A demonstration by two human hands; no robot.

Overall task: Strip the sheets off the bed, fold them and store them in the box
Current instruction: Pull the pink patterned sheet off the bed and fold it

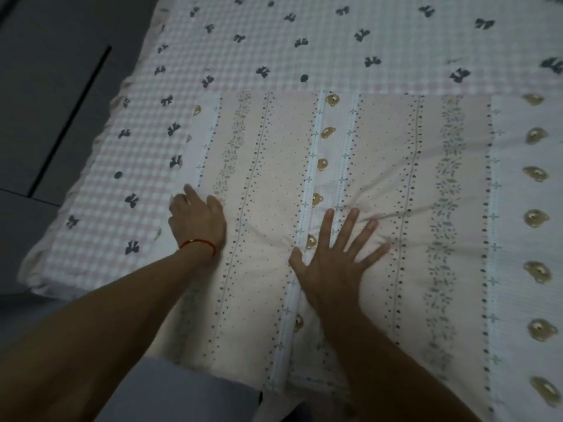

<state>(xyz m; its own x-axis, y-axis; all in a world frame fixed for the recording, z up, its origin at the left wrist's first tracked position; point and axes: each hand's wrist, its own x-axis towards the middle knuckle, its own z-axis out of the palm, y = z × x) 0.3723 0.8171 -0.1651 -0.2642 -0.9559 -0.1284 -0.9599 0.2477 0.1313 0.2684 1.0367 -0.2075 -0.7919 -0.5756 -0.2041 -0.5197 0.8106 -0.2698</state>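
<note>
Floor, dark grey, fills the upper left of the frame beside one bed, whose corner shows at lower left. Two patterned cloths lie on it: a pink-checked cover with dark bows across the top and left, and over it a folded sheet of pale stripes, dots and small bears, filling the centre and right, its stripes and long axis running from the bottom edge toward the top. Two hands work it: the left hand, a red cord bracelet at its wrist, curls its fingers at the sheet's left edge; whether it grips cannot be told. The right hand, fingers spread wide, presses flat on the sheet's middle.
</note>
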